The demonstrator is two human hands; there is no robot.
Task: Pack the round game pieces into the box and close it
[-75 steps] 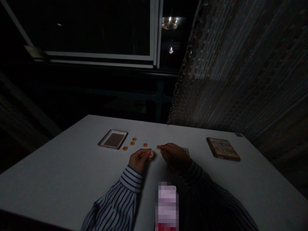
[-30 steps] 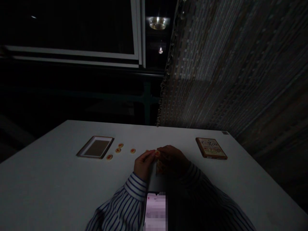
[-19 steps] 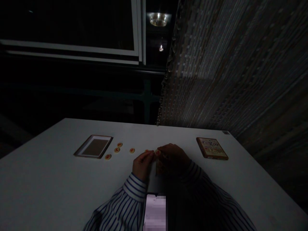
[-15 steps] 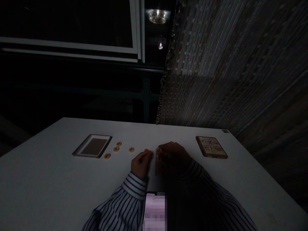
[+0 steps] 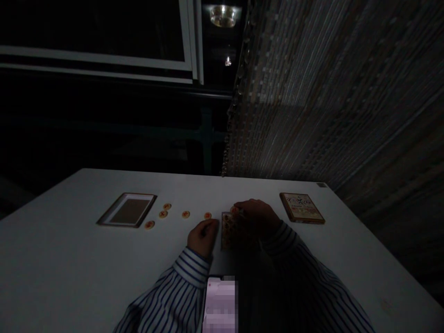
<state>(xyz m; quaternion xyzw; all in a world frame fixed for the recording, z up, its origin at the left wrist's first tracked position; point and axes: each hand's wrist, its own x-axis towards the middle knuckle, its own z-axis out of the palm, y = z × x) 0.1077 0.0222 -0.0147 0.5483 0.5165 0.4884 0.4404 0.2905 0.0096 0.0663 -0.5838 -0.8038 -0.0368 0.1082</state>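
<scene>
My right hand (image 5: pixel 258 217) pinches a round Chinese chess piece (image 5: pixel 234 210) with a red mark at the far edge of a shallow box (image 5: pixel 227 238). Inside that box lie several more pieces, partly hidden under the hand and its shadow. Close to the box's left side, my left hand (image 5: pixel 202 238) is closed with its fingers curled; whether anything is in them is hidden. Just beyond the left hand a loose chess piece (image 5: pixel 207 215) lies on the white table (image 5: pixel 166 259), and another chess piece (image 5: pixel 186 214) sits to its left.
Farther left are three chess pieces (image 5: pixel 163 214) beside a shallow open tray (image 5: pixel 103 221). A box lid with printed figures (image 5: pixel 302 208) lies at the right. A lit phone (image 5: pixel 220 305) is at the near edge. A string curtain (image 5: pixel 294 92) hangs behind the table.
My right hand has moved the pinched piece slightly right and away from the box's far left corner. My left hand no longer covers the loose piece beyond it. The view has shifted a little.
</scene>
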